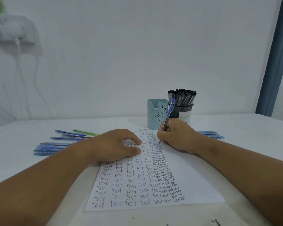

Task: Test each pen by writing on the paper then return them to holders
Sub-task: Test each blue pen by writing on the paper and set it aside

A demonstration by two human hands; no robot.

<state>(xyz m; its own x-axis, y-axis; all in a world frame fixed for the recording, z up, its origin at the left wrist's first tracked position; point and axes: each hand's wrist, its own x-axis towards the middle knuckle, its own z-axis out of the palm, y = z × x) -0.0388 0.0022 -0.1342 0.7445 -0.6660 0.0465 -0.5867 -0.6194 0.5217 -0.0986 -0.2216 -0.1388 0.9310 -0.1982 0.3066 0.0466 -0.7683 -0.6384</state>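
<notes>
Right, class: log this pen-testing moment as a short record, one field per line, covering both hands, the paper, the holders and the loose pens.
left hand: rests on paper
right hand: grips blue pen, tip on paper
paper: columns of "Test"
bear holder: no pens showing
mesh holder: full of black pens
loose pens: on table, both sides of the paper

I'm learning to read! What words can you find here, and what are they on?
"Test": handwritten again and again in columns on the paper.
White label on the black mesh holder: print too small to read.
Blue bear holder: a drawn face, no words.
Pens: any print is too blurred.
</notes>
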